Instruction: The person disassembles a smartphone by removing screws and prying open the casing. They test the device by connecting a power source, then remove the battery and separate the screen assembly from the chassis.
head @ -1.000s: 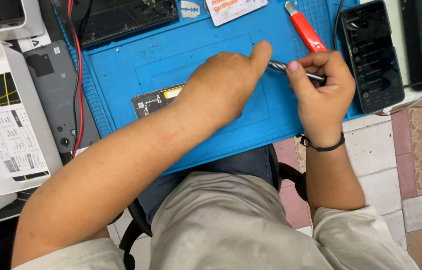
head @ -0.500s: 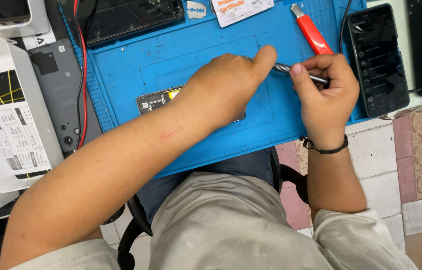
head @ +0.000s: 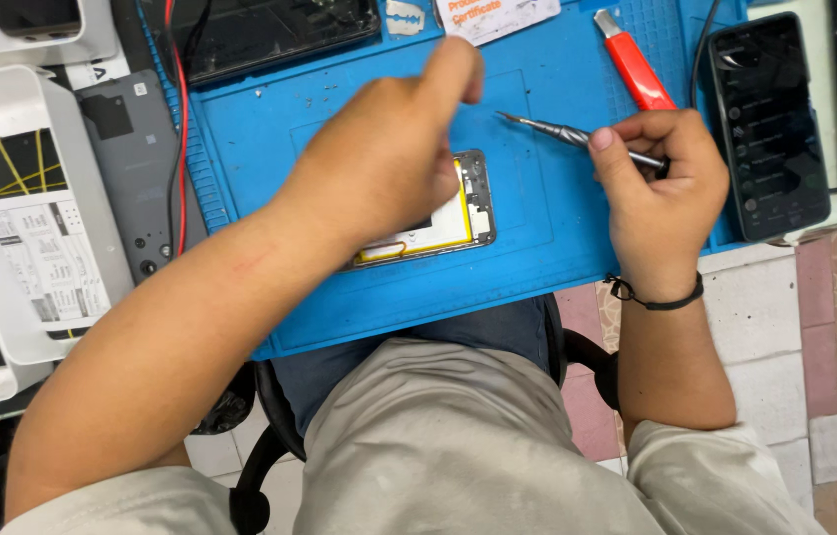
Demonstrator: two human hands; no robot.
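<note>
Head view, sweeping left to right: white tray at the edge, a grey phone back cover beside it, then the blue work mat. The left hand hovers loosely curled, index finger raised, holding nothing, right above the opened phone with its yellow battery showing. That phone lies on the mat, long axis running left-right. The right hand pinches a metal screwdriver, tip pointing left, up-right of the phone. The left hand is nearer. A red tool and dark phone sit far right.
</note>
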